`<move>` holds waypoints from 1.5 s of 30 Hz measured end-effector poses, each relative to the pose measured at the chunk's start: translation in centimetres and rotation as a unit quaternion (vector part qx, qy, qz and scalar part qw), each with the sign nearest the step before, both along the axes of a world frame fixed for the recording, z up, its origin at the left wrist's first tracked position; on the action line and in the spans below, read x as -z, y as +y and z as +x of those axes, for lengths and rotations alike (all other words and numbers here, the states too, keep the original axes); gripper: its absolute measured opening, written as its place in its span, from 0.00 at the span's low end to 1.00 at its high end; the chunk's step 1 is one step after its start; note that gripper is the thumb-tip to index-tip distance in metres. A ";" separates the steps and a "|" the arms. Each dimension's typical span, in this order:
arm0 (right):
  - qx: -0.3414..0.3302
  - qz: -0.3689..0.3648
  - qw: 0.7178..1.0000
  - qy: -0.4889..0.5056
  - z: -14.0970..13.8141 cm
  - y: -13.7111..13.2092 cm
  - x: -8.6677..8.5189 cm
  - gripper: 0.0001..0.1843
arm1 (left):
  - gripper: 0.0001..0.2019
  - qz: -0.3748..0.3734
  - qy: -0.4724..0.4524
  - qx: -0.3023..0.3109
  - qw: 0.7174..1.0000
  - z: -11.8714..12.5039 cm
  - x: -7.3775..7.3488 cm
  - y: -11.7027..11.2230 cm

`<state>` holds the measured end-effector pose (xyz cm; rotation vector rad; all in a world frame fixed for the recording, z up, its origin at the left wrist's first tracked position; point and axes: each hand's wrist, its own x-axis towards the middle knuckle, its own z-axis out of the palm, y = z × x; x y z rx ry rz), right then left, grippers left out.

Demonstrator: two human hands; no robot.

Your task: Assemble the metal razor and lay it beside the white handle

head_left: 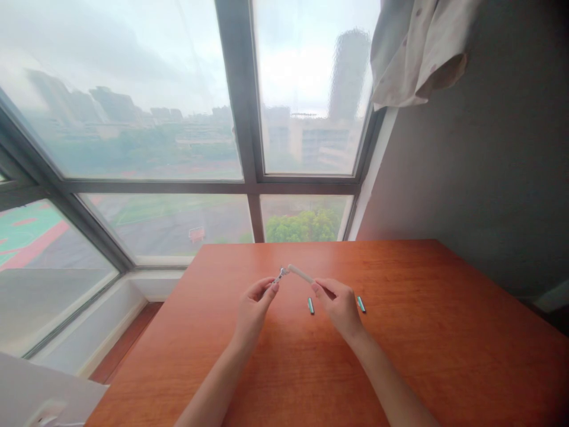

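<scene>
My left hand (256, 301) pinches a slim silver piece that looks like a razor handle (279, 276), its shiny head pointing up and right. Between the thumb and fingers of my right hand (338, 303) is a pale, round-ended stick (301, 273), slanting up to the left. The tips of the two things meet or nearly meet above the table; whether they touch I cannot tell. Two small teal-and-black bars, which look like razor cartridges, lie on the table: one cartridge (310, 306) between my hands, the other cartridge (361, 305) just right of my right hand.
The reddish-brown wooden table (427, 356) reaches to the window frame (251, 187) at the back. A grey wall (480, 166) stands to the right, with a light curtain (413, 59) hanging above. At the lower left is a white ledge (40, 385).
</scene>
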<state>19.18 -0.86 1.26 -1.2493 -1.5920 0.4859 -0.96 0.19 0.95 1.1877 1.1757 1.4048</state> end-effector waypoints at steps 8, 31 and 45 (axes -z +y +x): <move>-0.037 0.001 0.999 0.002 -0.2 -0.3 -0.5 0.15 | 0.13 -0.003 0.002 0.008 1.000 0.0 0.3 0.1; -0.014 0.014 0.999 -0.040 0.5 0.1 -0.2 0.14 | 0.12 0.063 0.138 0.016 0.988 -0.4 0.7 0.3; -0.005 0.007 1.000 -0.011 0.6 0.1 -0.1 0.12 | 0.13 0.044 0.114 0.018 0.992 -0.4 0.9 0.3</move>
